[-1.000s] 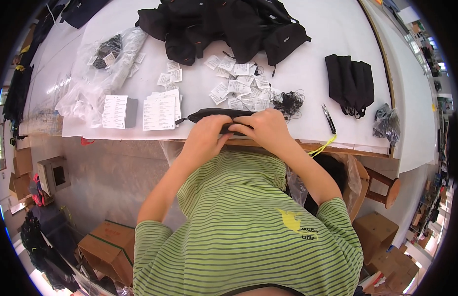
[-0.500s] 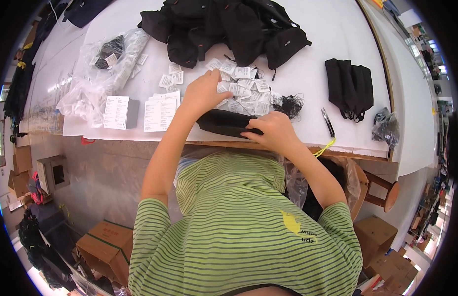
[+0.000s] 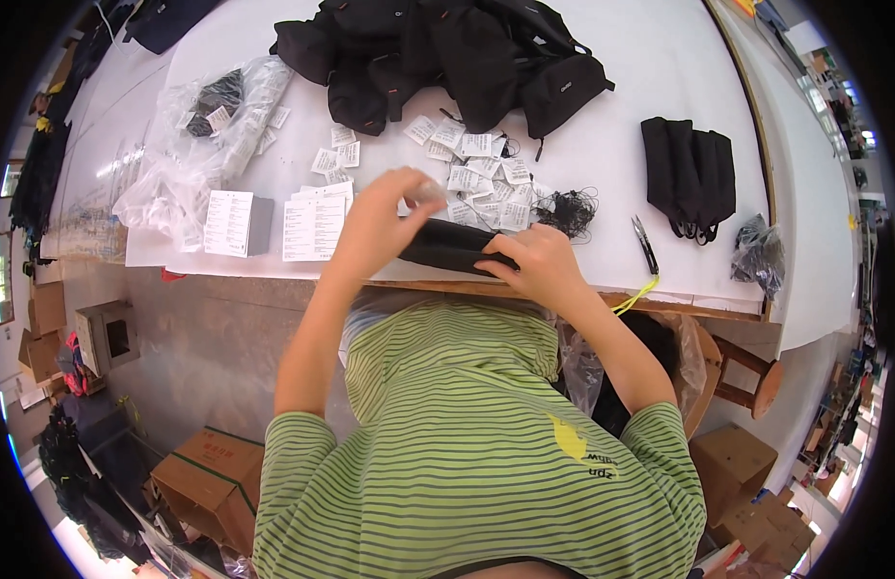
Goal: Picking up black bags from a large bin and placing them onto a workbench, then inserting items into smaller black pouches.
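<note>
A black fabric pouch (image 3: 445,247) lies at the near edge of the table in front of me. My right hand (image 3: 536,259) grips its right end between thumb and fingers. Over the pouch's left end is my left hand (image 3: 389,214), fingers curled and slightly blurred, with what looks like a small white tag (image 3: 429,191) between them. Just beyond lies a loose heap of white printed tags (image 3: 481,174) with black strings. A tangle of black strings (image 3: 568,212) sits right of that heap.
A pile of black pouches (image 3: 438,58) lies at the back, with more black pouches (image 3: 688,179) at right. Thread snips (image 3: 645,243) with a yellow cord rest nearby. Stacked white cards (image 3: 237,224), (image 3: 314,227) printed sheets and a clear plastic bag (image 3: 167,198) are at left.
My left hand has drawn back from the tag heap, down and to the left toward the pouch, its fingers now curled. My right hand keeps its grip on the pouch.
</note>
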Demonstrator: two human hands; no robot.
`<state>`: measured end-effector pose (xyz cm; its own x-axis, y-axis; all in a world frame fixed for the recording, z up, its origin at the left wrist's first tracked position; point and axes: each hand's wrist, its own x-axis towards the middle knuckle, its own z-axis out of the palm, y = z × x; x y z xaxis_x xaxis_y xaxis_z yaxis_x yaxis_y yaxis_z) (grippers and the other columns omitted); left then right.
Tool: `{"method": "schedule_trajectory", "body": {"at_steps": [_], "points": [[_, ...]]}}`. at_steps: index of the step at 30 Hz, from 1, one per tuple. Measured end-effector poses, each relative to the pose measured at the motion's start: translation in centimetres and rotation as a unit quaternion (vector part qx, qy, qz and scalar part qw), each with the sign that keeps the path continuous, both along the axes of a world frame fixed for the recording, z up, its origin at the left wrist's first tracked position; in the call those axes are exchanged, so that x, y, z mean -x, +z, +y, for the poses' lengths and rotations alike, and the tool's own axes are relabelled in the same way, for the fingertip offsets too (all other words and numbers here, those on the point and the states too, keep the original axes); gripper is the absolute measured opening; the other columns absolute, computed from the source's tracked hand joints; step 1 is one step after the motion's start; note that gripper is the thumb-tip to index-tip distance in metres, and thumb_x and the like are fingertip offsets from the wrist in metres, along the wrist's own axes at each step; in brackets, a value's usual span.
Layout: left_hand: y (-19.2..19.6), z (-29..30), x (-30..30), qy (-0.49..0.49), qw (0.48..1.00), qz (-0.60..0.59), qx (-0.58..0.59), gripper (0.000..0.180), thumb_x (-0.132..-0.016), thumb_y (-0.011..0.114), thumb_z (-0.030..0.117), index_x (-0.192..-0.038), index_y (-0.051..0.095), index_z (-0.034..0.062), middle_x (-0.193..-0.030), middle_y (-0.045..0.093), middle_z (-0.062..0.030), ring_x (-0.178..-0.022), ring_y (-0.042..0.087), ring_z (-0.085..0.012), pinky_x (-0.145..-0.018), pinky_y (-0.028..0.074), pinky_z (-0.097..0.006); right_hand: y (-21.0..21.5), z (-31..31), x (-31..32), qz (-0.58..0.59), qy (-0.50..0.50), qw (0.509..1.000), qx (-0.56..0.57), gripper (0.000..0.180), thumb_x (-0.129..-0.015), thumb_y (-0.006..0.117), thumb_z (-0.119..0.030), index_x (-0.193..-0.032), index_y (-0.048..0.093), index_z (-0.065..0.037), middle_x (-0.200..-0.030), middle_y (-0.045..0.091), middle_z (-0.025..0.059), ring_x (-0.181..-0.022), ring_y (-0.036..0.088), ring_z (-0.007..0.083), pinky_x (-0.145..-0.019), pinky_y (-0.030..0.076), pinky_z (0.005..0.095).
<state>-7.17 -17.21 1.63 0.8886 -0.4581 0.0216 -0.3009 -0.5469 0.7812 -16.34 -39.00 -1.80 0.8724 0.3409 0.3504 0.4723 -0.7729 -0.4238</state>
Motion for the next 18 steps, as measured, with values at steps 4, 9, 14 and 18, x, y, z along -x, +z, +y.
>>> {"method": "schedule_trajectory", "body": {"at_steps": [4,9,14,18], "points": [[0.2,0.8,2.6,-0.097,0.993,-0.069,0.000,0.019,-0.077,0.071,0.016,-0.093,0.066,0.0068,-0.095,0.060,-0.0041,-0.094,0.053,-0.0225,-0.080,0.043,-0.033,0.0,0.1,0.0,0.011,-0.008,1.000,-0.008,0.025,-0.071,0.078,-0.031,-0.073,0.061,-0.013,-0.056,0.056,0.0004,-0.051,0.052,0.0199,-0.053,0.039,0.0311],[-0.2,1.0,3.6,-0.087,0.990,-0.106,-0.032,0.026,-0.076,0.073,0.019,-0.098,0.066,0.0086,-0.104,0.058,-0.0037,-0.104,0.048,-0.0249,-0.088,0.040,-0.035,0.2,0.1,0.1,0.023,-0.003,1.000,-0.003,0.026,-0.069,0.079,-0.032,-0.073,0.061,-0.013,-0.059,0.059,0.0015,-0.052,0.053,0.0206,-0.054,0.040,0.0312],[-0.7,1.1,4.0,-0.005,0.988,-0.152,-0.011,0.027,-0.075,0.073,0.022,-0.097,0.064,0.0092,-0.110,0.057,-0.0052,-0.107,0.048,-0.0253,-0.093,0.034,-0.039,1.0,0.6,0.4,0.057,-0.051,0.996,-0.042,0.025,-0.070,0.079,-0.029,-0.081,0.066,-0.011,-0.054,0.051,0.0018,-0.050,0.049,0.0194,-0.052,0.038,0.0315],[-2.3,2.2,3.8,-0.056,0.986,-0.140,-0.070,0.038,-0.071,0.077,0.020,-0.105,0.063,0.0104,-0.114,0.055,-0.0080,-0.109,0.047,-0.0274,-0.096,0.032,-0.039,0.8,0.4,0.4,0.115,-0.083,0.984,-0.104,0.024,-0.073,0.079,-0.024,-0.089,0.068,-0.009,-0.049,0.036,0.0015,-0.046,0.039,0.0142,-0.049,0.033,0.0286]]}}
